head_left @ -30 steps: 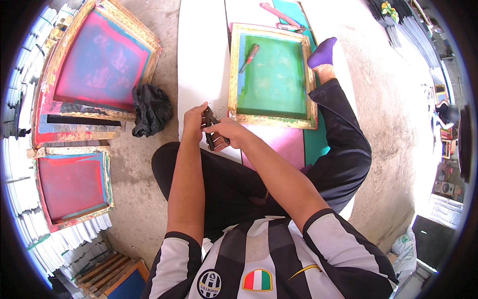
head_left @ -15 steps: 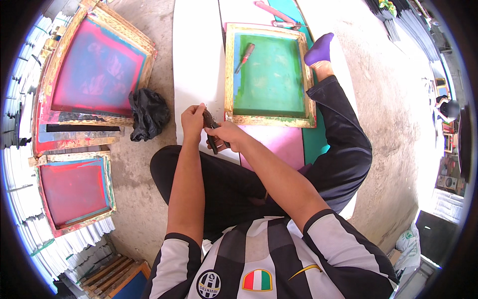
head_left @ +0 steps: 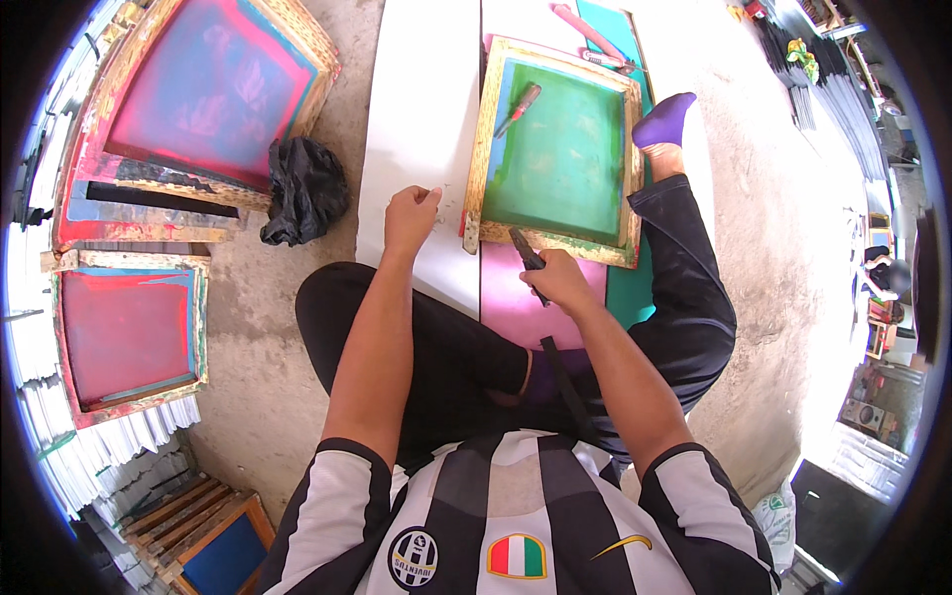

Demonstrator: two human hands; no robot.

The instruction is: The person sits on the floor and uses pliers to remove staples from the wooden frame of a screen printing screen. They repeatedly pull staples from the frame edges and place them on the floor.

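My right hand (head_left: 561, 279) grips dark pliers (head_left: 526, 250), their jaws pointing toward the near edge of a wood-framed printing screen (head_left: 565, 149) with green mesh. Out to the left, over a white board (head_left: 416, 109), my left hand (head_left: 411, 220) is closed, thumb and fingertips together; what they hold, if anything, is too small to make out. A screwdriver (head_left: 520, 105) with a brown handle lies on the mesh. The screen sits slightly turned on white, pink and green sheets, between my left hand and my purple-socked foot (head_left: 664, 121).
Screens with red and blue mesh (head_left: 203, 94) lie at the left, one smaller red screen (head_left: 129, 332) nearer. A crumpled black plastic bag (head_left: 307, 188) rests beside them. Beyond the green screen are a pink-handled tool (head_left: 592, 32) and a metal tool (head_left: 607, 61).
My hands, together on the pliers before, have parted. The right moved right with the pliers; the left stays over the white board. The green screen now sits slightly turned.
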